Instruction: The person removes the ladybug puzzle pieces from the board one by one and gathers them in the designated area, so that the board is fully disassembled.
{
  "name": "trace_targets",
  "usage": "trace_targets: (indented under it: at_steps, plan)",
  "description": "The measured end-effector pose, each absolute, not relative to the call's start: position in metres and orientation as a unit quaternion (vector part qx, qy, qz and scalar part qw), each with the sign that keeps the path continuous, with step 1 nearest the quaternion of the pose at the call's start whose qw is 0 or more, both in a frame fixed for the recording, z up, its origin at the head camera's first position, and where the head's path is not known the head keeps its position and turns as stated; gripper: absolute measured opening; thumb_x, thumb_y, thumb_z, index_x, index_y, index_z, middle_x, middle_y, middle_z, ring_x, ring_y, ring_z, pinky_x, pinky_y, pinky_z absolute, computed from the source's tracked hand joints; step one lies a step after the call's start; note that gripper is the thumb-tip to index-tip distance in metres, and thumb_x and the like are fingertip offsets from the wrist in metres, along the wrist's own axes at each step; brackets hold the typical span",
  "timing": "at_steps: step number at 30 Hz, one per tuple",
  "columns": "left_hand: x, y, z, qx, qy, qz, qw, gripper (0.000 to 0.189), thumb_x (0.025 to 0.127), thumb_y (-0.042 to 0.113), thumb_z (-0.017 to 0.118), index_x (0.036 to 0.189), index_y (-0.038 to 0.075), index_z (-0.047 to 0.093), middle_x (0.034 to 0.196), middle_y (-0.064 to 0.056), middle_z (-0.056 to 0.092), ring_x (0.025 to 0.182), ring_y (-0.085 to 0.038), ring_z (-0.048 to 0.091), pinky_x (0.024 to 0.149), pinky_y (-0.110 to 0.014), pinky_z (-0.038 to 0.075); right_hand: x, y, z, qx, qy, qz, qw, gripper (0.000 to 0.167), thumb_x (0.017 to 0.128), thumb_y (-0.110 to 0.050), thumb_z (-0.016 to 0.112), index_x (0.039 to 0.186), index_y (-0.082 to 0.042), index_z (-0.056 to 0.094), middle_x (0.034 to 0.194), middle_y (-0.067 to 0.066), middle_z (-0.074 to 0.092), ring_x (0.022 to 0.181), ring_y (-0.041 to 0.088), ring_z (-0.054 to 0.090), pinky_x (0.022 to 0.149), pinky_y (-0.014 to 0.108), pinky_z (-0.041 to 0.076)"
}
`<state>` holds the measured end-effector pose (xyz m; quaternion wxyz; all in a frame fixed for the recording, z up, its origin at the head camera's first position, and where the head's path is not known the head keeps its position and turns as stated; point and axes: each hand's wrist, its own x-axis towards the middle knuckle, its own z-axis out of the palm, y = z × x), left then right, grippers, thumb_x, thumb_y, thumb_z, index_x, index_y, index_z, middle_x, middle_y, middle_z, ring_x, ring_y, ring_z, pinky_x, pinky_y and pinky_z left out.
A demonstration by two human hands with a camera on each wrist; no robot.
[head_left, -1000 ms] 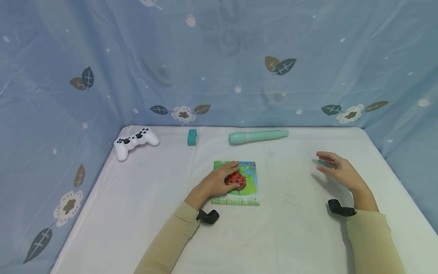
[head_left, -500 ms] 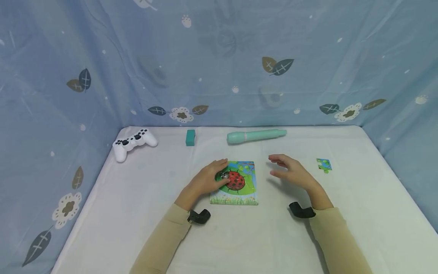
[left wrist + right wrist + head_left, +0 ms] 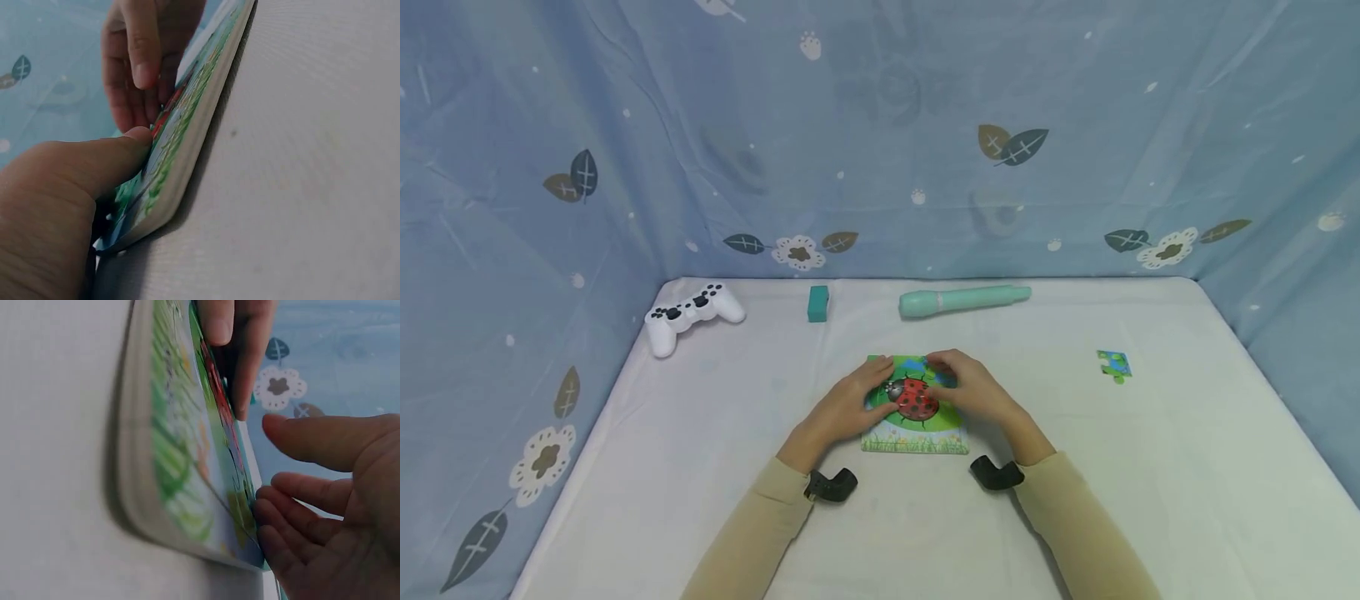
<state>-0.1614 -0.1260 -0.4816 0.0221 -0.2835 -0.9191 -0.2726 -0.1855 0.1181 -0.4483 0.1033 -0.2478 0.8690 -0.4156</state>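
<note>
A flat ladybug jigsaw puzzle (image 3: 917, 433) lies on the white table in the head view, its red ladybug in the middle over green and blue. My left hand (image 3: 841, 407) rests on its left side, the thumb laid on the picture in the left wrist view. Over the right side of the puzzle is my right hand (image 3: 976, 388), fingers loosely bent. In the right wrist view its fingertips (image 3: 265, 494) are right at the puzzle's surface, with the thumb held apart. Both hands cover parts of the puzzle's sides. To the right lies a loose puzzle piece (image 3: 1117, 364), blue and green.
At the back left sits a white game controller (image 3: 694, 315). A small teal block (image 3: 818, 304) and a mint-green, microphone-shaped object (image 3: 964, 300) lie along the back. Blue patterned cloth (image 3: 880, 167) hangs behind the table and at both sides.
My right hand has moved left from the loose puzzle piece to the puzzle's right side, leaving the piece on the table. My left hand has slid slightly left, uncovering the ladybug.
</note>
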Motion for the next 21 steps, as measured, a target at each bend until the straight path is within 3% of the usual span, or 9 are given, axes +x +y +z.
trace_targets:
  at_steps: [9, 21]
  plan:
    - [-0.162, -0.126, -0.481, -0.281, -0.919, -0.275, 0.017, 0.064, 0.090, 0.039, 0.064, 0.139, 0.002, 0.046, 0.149, -0.007, 0.040, 0.140, -0.024, 0.034, 0.114, -0.040, 0.034, -0.181, 0.108, -0.461, -0.259, 0.896, -0.356, 0.049, 0.047, 0.086, -0.019, 0.071, 0.125, 0.001, 0.055, 0.123, 0.017, 0.052, 0.112, 0.030, 0.048, 0.096, 0.048, 0.045]
    - [-0.163, -0.126, -0.482, -0.275, -0.923, -0.268, 0.016, 0.065, 0.089, 0.039, 0.065, 0.139, 0.002, 0.046, 0.149, -0.008, 0.039, 0.139, -0.026, 0.034, 0.113, -0.041, 0.034, -0.181, 0.103, -0.466, -0.251, 0.895, -0.366, 0.046, 0.053, 0.085, -0.016, 0.071, 0.130, 0.001, 0.050, 0.124, 0.018, 0.047, 0.111, 0.029, 0.042, 0.095, 0.046, 0.044]
